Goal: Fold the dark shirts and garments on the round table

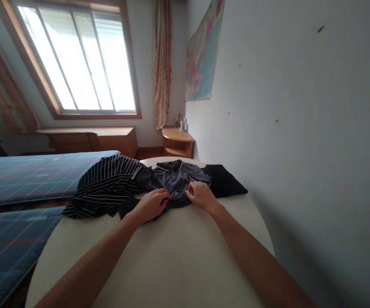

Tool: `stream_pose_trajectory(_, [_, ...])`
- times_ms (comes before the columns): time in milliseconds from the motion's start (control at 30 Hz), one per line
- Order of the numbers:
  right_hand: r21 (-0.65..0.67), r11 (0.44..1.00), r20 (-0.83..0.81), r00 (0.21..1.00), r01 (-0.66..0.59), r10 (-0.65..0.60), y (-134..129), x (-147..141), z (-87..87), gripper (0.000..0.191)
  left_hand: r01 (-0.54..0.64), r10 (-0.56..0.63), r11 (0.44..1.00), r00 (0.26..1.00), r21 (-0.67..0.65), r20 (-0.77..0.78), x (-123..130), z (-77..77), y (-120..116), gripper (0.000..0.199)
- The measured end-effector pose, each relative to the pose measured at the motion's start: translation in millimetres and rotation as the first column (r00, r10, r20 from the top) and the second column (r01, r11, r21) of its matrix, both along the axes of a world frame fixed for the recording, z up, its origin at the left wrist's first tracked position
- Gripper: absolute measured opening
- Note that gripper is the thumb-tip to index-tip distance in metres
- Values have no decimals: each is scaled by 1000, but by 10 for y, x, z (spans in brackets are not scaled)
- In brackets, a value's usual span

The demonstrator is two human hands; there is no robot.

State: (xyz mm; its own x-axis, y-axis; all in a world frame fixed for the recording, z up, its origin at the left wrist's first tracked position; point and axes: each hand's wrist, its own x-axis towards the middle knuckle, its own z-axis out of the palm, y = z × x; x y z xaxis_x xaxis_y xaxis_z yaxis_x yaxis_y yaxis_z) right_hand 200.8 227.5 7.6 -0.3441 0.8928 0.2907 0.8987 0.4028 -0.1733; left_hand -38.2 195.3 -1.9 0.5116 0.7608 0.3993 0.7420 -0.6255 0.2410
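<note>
- Grey polo shirt (175, 179): soft matt cloth.
- Striped shirt (108, 186): thin knit cloth.
- Table (172, 256): smooth, matt, possibly laminate.
- Cabinet (177, 143): satin wood.

No writing, label, brand or number can be read anywhere in this view. The wall map (204, 51) carries coloured areas, but any lettering on it is too small and blurred to make out. The grey polo shirt (175, 179) shows no legible logo or tag.
</note>
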Motion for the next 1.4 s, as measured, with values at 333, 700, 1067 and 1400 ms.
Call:
stream_pose_trajectory(333, [30, 997, 10, 997, -75, 75, -380, 33, -73, 12, -85, 79, 995, 992, 58, 98, -79, -198, -244, 26])
stream_pose_trajectory(700, [-20, 994, -33, 994, -106, 105, -329, 31, -214, 36, -19, 15, 992, 1000, 126, 27, -36, -152, -336, 28])
stream_pose_trajectory(1067, [13, 978, -92, 973, -210, 210, -262, 175, -135, 50, -138, 94, 976, 965, 170, 244, -155, -127, -264, 31])
stream_pose_trajectory(1400, [272, 944, -380, 922, 186, -72, -86, 868, -5, 35, -615, 461, 775, 709, 147, 535, -812, -12, -84, 22])
